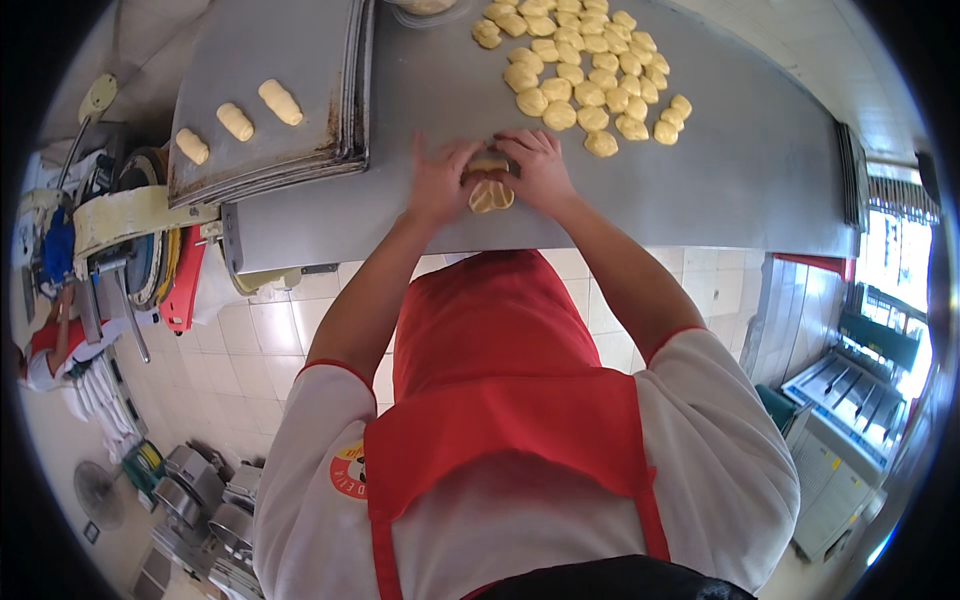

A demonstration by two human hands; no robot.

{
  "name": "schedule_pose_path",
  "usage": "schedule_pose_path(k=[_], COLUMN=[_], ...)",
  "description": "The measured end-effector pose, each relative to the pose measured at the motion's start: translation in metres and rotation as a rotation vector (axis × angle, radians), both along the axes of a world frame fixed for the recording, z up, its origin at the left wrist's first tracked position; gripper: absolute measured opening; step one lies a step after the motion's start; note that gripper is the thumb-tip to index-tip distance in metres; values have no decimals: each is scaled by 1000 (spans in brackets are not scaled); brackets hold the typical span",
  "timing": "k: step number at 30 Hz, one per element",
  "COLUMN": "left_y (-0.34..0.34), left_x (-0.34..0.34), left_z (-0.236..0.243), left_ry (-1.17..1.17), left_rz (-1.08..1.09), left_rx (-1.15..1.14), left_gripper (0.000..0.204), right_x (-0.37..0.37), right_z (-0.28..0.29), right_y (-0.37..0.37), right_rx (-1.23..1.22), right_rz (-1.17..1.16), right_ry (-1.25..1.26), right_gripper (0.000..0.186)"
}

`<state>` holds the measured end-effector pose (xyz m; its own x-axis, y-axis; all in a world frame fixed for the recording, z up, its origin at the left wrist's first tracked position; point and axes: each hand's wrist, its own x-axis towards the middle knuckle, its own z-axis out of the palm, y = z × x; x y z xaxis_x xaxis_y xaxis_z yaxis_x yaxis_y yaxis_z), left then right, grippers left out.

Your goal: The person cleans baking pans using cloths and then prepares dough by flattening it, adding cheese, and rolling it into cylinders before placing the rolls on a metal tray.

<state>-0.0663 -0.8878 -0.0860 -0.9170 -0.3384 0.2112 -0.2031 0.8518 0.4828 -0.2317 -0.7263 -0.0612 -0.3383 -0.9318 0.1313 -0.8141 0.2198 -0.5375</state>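
On the steel tabletop (700,170), both hands, left hand (437,182) and right hand (540,165), press together on one dough piece (490,196), near the pile of dough balls (585,70).

Bakery kitchen, steel worktable (760,170), dough pieces (585,70) (many), baking trays (270,90)

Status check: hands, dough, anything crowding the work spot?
Left hand and right hand both pressed on one dough piece. Dough pile just beyond. Baking tray with three rolls to the left, apart.

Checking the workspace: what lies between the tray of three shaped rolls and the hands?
Only bare metal table between tray and left hand, in the head view.
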Motion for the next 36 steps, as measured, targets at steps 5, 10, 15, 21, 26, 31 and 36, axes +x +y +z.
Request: schedule_pose_path(k=[5, 10, 15, 21, 26, 31, 36], left_y=[6, 11, 10, 5, 7, 14, 10], left_x=[3, 3, 15, 15, 14, 27, 19], left_z=[32, 21, 30, 3, 17, -5, 25], left_ry=[-241, -105, -292, -28, -271, -102, -391], left_rz=[-90, -12, -145, -26, -143, -34, -192], left_rx=[76, 35, 154, -177, -96, -127, -5], left_gripper=[63, 69, 76, 69, 52, 47, 54], right_x=[-3, 5, 6, 12, 14, 17, 18], right_z=[-10, -11, -13, -15, 1, -17, -10], right_y=[20, 15, 29, 24, 31, 32, 38], right_rx=[49, -32, 46, 17, 110, 34, 99], right_rz=[-5, -44, 42, -24, 37, 10, 33], right_ry=[136, 124, 15, 116, 30, 169, 131], right_gripper=[43, 41, 42, 43, 48, 52, 53])
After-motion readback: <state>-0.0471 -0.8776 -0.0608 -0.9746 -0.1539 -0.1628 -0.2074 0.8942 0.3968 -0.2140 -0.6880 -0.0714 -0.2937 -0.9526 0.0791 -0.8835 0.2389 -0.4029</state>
